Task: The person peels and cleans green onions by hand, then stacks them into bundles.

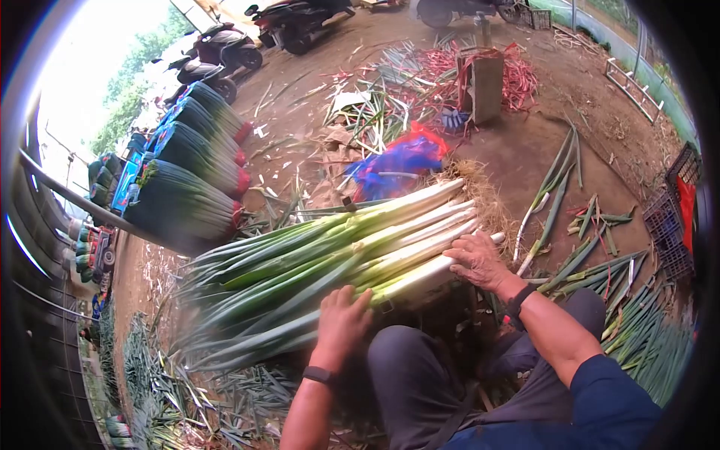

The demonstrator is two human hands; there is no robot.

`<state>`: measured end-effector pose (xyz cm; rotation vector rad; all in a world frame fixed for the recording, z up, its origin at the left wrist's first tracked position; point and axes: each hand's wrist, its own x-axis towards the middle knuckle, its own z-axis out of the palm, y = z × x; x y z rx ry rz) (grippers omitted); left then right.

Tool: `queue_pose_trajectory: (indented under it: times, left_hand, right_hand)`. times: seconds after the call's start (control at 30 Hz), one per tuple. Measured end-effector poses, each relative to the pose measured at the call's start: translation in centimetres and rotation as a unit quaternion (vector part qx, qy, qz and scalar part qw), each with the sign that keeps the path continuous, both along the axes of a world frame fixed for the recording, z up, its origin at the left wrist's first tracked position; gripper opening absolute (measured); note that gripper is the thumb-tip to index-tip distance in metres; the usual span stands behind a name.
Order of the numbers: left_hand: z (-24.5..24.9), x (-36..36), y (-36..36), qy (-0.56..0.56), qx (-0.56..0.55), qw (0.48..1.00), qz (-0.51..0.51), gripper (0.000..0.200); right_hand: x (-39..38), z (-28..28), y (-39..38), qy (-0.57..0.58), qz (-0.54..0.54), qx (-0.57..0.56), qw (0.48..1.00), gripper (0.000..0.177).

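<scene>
The left hand (341, 319) lies palm down and spread open on the bundle of green onions (330, 259), fingers straight, pressing where green turns to white; it clasps nothing. The right hand (476, 262) sits on the bundle's white ends, fingers bent over the outermost stalks; whether it pinches one cannot be told. The bundle lies across the person's lap under both hands, its leaves running away past the left hand, its roots just beyond the right. Loose stalks (574, 262) lie right of the right hand, black crates (671, 217) beyond them. A blue and red bag (397, 161) is ahead of the hands, wrapped bundles (187, 172) well apart to the left
</scene>
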<state>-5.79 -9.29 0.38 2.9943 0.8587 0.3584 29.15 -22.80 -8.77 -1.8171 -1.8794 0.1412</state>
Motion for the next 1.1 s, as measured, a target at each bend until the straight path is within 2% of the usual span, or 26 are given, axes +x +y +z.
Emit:
queue_pose_trajectory:
  times: [0.07, 0.1, 0.13, 0.2, 0.23, 0.33, 0.37, 0.4, 0.43, 0.53, 0.6, 0.7, 0.8, 0.9, 0.97, 1.1]
  left_hand:
    - [0.6, 0.1, 1.0, 0.032, -0.098, 0.994, 0.027, 0.038]
    - [0.4, 0.7, 1.3, 0.012, -0.131, 0.99, 0.057, 0.04]
    - [1.2, 2.3, 1.3, 0.013, -0.13, 0.99, 0.057, 0.04]
    - [2.3, 5.5, 0.7, 0.168, -0.11, 0.962, 0.183, 0.05]
    - [1.6, 6.3, 0.7, 0.164, -0.096, 0.964, 0.184, 0.059]
    - [1.3, 6.2, 1.8, 0.165, -0.139, 0.963, 0.165, 0.058]
    - [2.4, 5.6, 2.4, 0.172, -0.193, 0.954, 0.149, 0.047]
    - [3.6, 4.8, 2.4, 0.175, -0.192, 0.954, 0.147, 0.047]
    - [4.7, 3.9, 2.1, 0.161, -0.188, 0.967, 0.056, 0.042]
    - [1.3, 0.7, 3.1, 0.096, -0.231, 0.968, 0.015, 0.04]
    - [0.2, 0.5, 2.8, 0.052, -0.204, 0.978, 0.009, 0.036]
    - [-1.9, 0.3, 1.0, 0.018, -0.081, 0.997, 0.003, 0.035]
    - [-1.8, 0.5, 0.4, 0.02, -0.033, 0.999, -0.018, 0.043]
    - [-2.1, 0.6, 0.0, 0.032, -0.032, 0.999, -0.024, 0.044]
    - [-2.9, 0.6, -0.4, 0.006, 0.059, 0.998, -0.015, 0.043]
    - [-3.0, 0.6, -0.1, 0.012, 0.01, 1.0, -0.022, 0.04]
  right_hand:
    - [0.0, -0.2, 0.3, 0.017, -0.015, 0.001, 1.0, 0.04]
    - [0.0, -0.3, 0.4, 0.018, -0.015, 0.002, 1.0, 0.04]
    - [0.2, -0.4, 0.6, 0.03, -0.013, -0.001, 0.999, 0.038]
    - [0.2, -0.4, 0.5, 0.04, -0.012, -0.007, 0.999, 0.037]
    - [0.2, -0.2, 0.5, 0.054, -0.016, -0.021, 0.998, 0.036]
    - [0.4, -0.1, 0.6, 0.065, -0.016, -0.029, 0.997, 0.037]
    - [0.5, -0.2, 0.6, 0.064, -0.011, -0.022, 0.998, 0.037]
    - [0.4, -0.3, 0.4, 0.066, -0.012, -0.021, 0.997, 0.037]
    - [0.5, -0.4, 0.4, 0.069, -0.009, -0.021, 0.997, 0.037]
    - [0.4, -0.7, 0.6, 0.076, -0.007, -0.005, 0.997, 0.038]
    - [0.4, -1.4, 0.4, 0.074, -0.018, 0.003, 0.997, 0.038]
    - [0.1, -1.8, 0.4, 0.023, -0.017, 0.018, 0.999, 0.037]
    - [-0.4, -1.1, 0.2, 0.011, -0.027, 0.011, 1.0, 0.035]
    - [-0.5, -1.8, 0.3, 0.006, -0.028, 0.031, 0.999, 0.033]
    - [-0.5, -1.8, 0.1, -0.004, -0.024, 0.033, 0.999, 0.035]
    - [0.4, -1.1, -0.4, 0.031, -0.005, -0.033, 0.999, 0.042]
